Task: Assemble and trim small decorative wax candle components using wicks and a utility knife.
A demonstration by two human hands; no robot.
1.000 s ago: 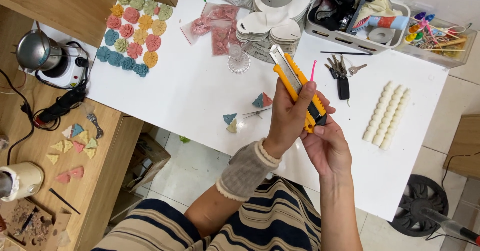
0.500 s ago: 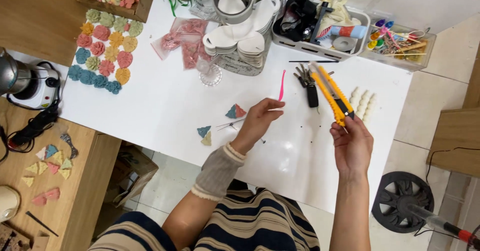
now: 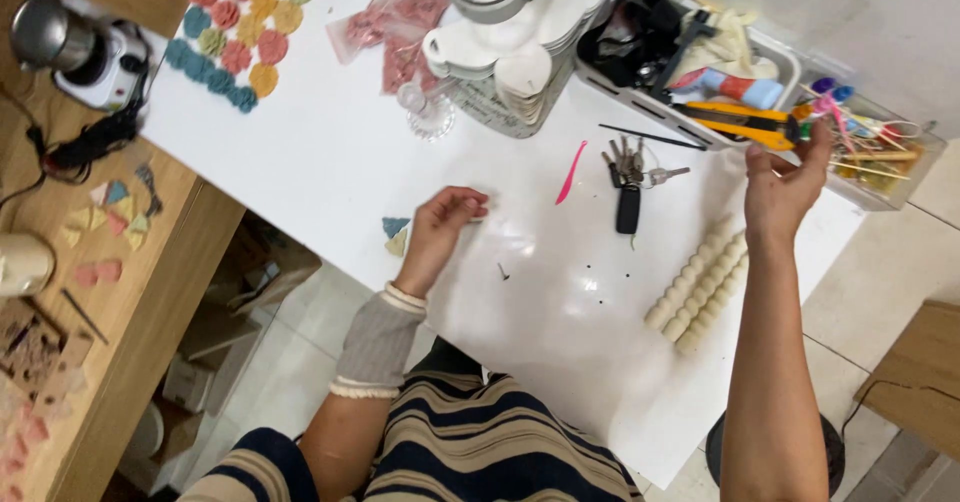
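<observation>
The right hand (image 3: pixel 785 187) is reaching to the upper right of the frame, fingertips pinching the tail of the yellow knife (image 3: pixel 742 122), which is lying across the rim of the white tray (image 3: pixel 650 112). This looks like the setting-down step; releasing calls for the knife resting steady on the tray. The left hand (image 3: pixel 445 224) is curling loosely, empty as far as can be seen, on the bench (image 3: pixel 560 302) at centre, just beside two small triangles (image 3: pixel 395 235).

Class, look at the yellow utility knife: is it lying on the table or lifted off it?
Lifted. The right hand holds the yellow utility knife in the air beside the tray, not resting on the white table.
</observation>
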